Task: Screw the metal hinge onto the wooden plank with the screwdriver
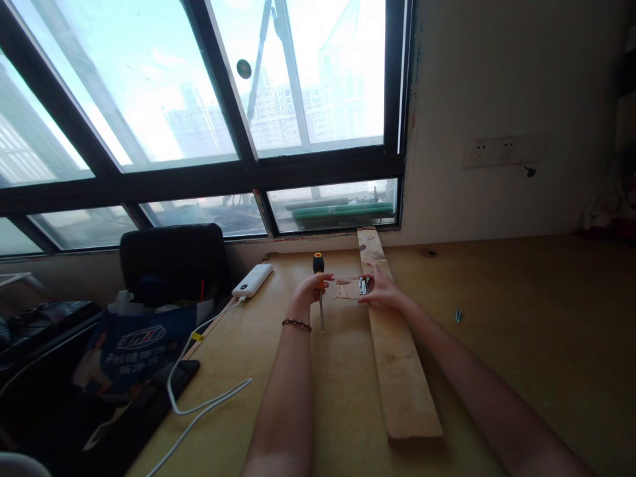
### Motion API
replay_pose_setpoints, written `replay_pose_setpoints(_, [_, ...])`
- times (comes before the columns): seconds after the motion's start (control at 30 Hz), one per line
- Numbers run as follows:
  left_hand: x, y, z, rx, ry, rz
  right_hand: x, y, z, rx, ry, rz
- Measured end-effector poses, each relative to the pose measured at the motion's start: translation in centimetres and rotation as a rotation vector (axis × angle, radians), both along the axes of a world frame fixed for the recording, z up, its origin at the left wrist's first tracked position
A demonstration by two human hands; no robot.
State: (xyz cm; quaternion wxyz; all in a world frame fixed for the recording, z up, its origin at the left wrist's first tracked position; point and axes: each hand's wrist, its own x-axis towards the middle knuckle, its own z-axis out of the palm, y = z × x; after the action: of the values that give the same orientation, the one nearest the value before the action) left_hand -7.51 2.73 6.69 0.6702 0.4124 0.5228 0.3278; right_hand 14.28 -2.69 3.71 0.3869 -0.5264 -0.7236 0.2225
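Observation:
My left hand [314, 289] is closed around a screwdriver [318, 264] with a black and yellow handle. Its thin shaft points down toward the table, the tip free of any screw. My right hand [382, 289] pinches a small shiny metal fitting [364, 285], perhaps a hinge or latch; its exact kind is too small to tell. The fitting sits at the end of a short thin wood piece [348, 289] that reaches left from a long wooden plank [402, 371]. The plank lies lengthwise on the table, under my right hand. Fingers partly hide the fitting.
Two small screws or bolts [458, 316] lie on the wooden table [507, 377] to the right. A white power bank [253, 281] with a white cable [209, 404] rests by the left edge. Beyond that edge are a black chair [173, 258] and a blue bag [144, 351].

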Motion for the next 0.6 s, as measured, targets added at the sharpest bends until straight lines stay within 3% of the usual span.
replay_pose_setpoints(0.1, [-0.3, -0.5, 2.3, 0.111, -0.136, 0.133, 0.0, 0.0, -0.2, 0.000, 0.015, -0.007])
replay_pose_setpoints(0.2, [0.0, -1.2, 4.6, 0.319, -0.364, 0.278, 0.0, 0.0, -0.3, 0.007, 0.022, -0.010])
replay_pose_setpoints(0.3, [0.7, -2.3, 6.5, 0.486, -0.540, 0.340, 0.0, 0.0, -0.3, 0.012, 0.022, -0.014])
replay_pose_setpoints(0.43, [2.0, -3.6, 7.6, 0.619, -0.559, 0.262, 0.1, 0.0, -0.4, 0.020, 0.016, -0.014])
replay_pose_setpoints(0.6, [3.9, -4.1, 7.2, 0.625, -0.452, 0.133, 0.1, 0.0, -0.4, 0.039, 0.004, -0.005])
